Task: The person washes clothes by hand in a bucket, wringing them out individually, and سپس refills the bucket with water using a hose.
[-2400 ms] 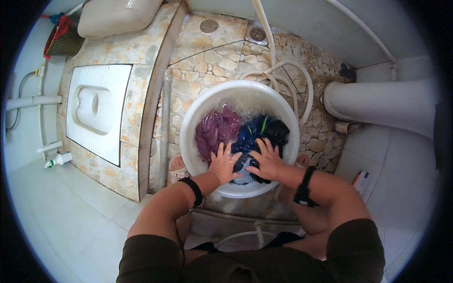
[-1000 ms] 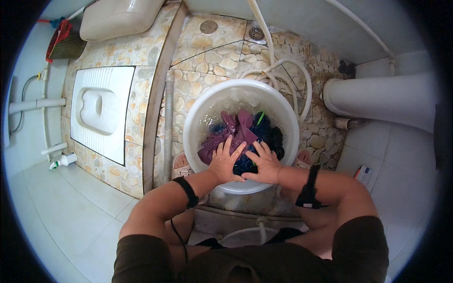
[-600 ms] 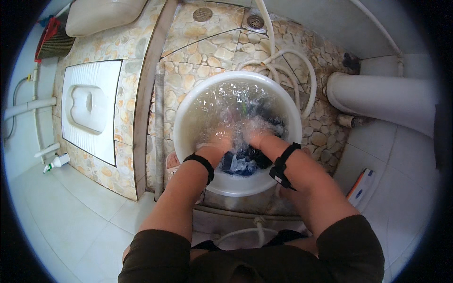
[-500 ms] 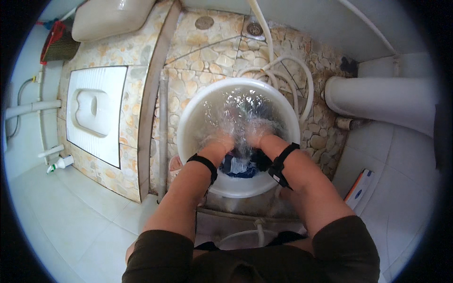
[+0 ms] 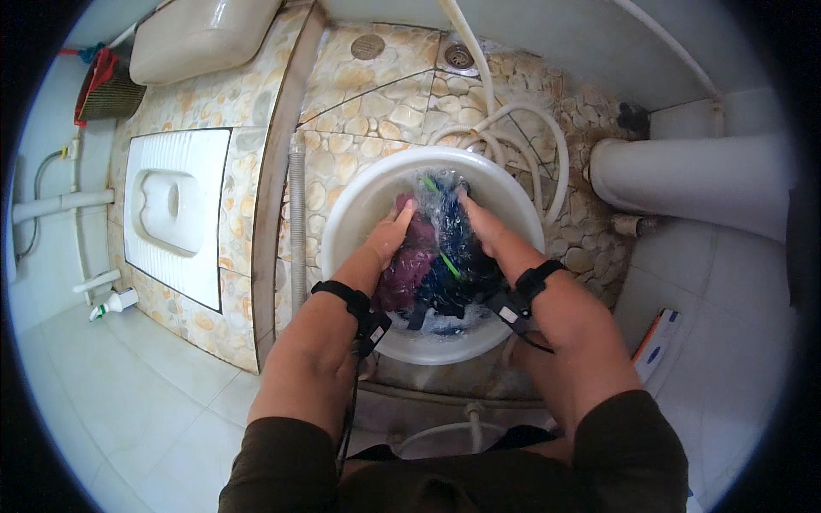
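Left hand [image 5: 392, 232] touches purple cloth [image 5: 405, 270], right hand [image 5: 481, 222] dark cloth [image 5: 472, 278]; can't tell if fingers pinch. A box [image 5: 664, 327] has a blue mark [image 5: 656, 353].

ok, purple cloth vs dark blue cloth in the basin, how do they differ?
Look: the purple cloth looks plain; the dark blue cloth shows bright green strips.
Place: the purple cloth lies left, the dark blue cloth right.
Contact: left hand on purple, right hand on dark blue.
Shared: both wet, bunched.
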`<act>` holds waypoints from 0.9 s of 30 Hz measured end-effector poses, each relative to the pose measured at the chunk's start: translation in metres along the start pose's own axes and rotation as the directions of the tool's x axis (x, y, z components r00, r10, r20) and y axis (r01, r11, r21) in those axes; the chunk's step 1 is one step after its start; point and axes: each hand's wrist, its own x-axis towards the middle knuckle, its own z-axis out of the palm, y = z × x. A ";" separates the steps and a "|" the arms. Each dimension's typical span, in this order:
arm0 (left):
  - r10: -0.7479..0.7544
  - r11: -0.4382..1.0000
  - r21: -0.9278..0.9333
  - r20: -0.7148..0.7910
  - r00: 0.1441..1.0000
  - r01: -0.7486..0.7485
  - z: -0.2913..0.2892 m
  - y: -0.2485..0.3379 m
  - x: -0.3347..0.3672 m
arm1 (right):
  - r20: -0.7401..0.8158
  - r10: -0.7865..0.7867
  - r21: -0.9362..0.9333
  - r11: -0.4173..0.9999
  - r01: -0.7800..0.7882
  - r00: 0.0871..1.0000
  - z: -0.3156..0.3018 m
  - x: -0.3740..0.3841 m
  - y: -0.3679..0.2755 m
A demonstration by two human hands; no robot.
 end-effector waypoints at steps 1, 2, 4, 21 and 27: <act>-0.015 0.995 -0.093 0.099 0.995 0.024 0.026 0.019 -0.015 | -0.038 0.078 0.045 0.996 -0.076 0.996 -0.027 0.012 0.016; -0.028 0.981 -0.184 0.144 0.989 0.055 0.025 0.031 -0.029 | -0.033 0.082 0.051 0.995 -0.081 0.996 -0.025 0.004 0.014; 0.029 0.985 -0.169 0.283 0.959 0.020 0.001 0.029 -0.051 | 0.222 0.026 0.095 0.994 -0.048 0.975 -0.007 -0.040 -0.004; 0.380 0.350 0.862 0.228 0.896 -0.368 0.045 -0.046 -0.051 | 0.103 -0.228 -0.995 -0.034 0.098 0.968 0.000 -0.030 0.059; 0.319 0.344 0.876 0.229 0.920 -0.338 0.036 -0.047 -0.023 | -0.107 -0.080 -0.975 0.202 -0.089 0.991 0.018 -0.011 0.025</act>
